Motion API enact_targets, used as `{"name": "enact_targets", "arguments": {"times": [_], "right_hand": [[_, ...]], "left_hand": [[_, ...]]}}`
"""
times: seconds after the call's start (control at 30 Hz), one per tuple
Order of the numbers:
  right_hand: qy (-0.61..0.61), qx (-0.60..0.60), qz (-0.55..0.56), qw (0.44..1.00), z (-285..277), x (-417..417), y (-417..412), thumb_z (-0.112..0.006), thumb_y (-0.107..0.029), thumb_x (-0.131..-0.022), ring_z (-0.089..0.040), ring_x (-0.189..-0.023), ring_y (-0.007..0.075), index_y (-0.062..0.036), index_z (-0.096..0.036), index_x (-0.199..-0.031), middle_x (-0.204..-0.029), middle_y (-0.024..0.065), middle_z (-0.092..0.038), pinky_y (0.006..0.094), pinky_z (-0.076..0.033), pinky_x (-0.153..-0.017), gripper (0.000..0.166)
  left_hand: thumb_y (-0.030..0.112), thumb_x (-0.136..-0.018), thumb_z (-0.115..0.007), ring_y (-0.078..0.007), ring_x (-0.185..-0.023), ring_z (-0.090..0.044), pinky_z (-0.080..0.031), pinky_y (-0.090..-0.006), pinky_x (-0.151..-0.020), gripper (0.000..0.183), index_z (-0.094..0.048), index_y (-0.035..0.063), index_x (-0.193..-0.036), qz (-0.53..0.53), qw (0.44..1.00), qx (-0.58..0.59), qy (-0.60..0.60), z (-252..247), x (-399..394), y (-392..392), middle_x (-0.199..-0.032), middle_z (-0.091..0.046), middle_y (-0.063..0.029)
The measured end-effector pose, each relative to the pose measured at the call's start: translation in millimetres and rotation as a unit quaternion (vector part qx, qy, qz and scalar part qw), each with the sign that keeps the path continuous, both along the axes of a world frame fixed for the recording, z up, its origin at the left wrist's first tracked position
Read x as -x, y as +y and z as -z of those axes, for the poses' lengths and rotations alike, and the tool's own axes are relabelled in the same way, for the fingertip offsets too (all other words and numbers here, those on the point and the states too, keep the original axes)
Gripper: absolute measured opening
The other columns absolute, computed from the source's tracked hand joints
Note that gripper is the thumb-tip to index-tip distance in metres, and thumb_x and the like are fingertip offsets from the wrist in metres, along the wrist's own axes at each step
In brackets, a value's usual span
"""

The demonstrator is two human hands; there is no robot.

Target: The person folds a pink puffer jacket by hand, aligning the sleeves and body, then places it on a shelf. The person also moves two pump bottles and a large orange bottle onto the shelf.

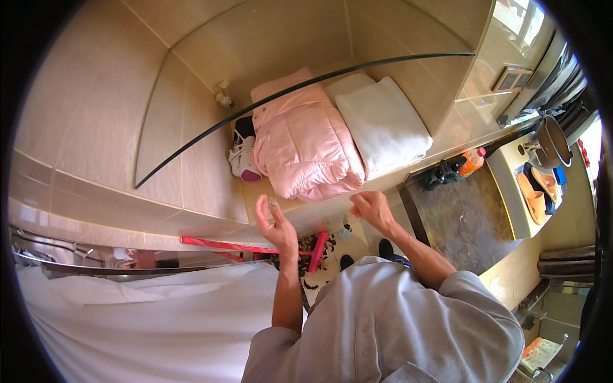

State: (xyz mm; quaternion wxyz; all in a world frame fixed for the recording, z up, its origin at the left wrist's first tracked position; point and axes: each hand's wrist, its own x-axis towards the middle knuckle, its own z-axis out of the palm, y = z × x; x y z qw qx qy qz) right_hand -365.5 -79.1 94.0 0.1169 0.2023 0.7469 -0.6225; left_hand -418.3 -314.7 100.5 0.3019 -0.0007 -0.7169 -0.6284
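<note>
My left hand (279, 230) is raised with its fingers apart and holds nothing, a little in front of a folded pink puffer jacket (306, 143). My right hand (372, 209), its fingers curled, is near the jacket's lower right corner; nothing shows in it. The jacket lies in a tiled niche, beside a folded white cloth (385, 124) on its right. At its left stands a white lace-up shoe (243, 158) with a purple toe, next to something black. A curved glass shelf (306, 82) spans the niche above them.
A red broom (318, 252) stands among dark debris on the tiled floor. White sheeting (143, 321) hangs at lower left. To the right are an orange bottle (471, 162), dark bottles (443, 174), yellow slippers (531, 198) and a metal pot (553, 142). Small white flowers (223, 95) stand in the niche.
</note>
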Motion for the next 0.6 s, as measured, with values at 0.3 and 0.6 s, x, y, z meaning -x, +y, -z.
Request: {"name": "enact_targets", "arguments": {"times": [0.3, 0.6], "right_hand": [[0.459, -0.461, -0.097, 0.753, -42, 46, -13, -0.072, -0.034, -0.084, -0.039, -0.137, 0.0404, -0.0043, -0.057, -0.132, -0.145, 0.0197, -0.045, 0.049, -0.035, -0.111, 0.059], [0.36, -0.488, -0.141, 0.783, -2, 39, -19, -0.063, -0.056, -0.086, -0.02, -0.15, 0.0368, -0.0153, -0.029, -0.156, -0.161, 0.0164, -0.026, 0.0521, -0.023, -0.12, 0.088]], "left_hand": [[0.015, -0.087, -0.068, -0.0386, -0.132, -0.043, -0.034, -0.0533, -0.107, 0.048, -0.057, 0.0083, -0.134, 0.169, 0.825, 0.537, 0.049, -43, 34, 23, -0.137, -0.054, -0.0144], [0.049, -0.091, -0.06, -0.0439, -0.146, -0.024, -0.02, -0.0731, -0.109, 0.062, -0.046, 0.0252, -0.147, 0.182, 0.777, 0.602, 0.019, -86, 172, 80, -0.163, -0.025, -0.01]]}}
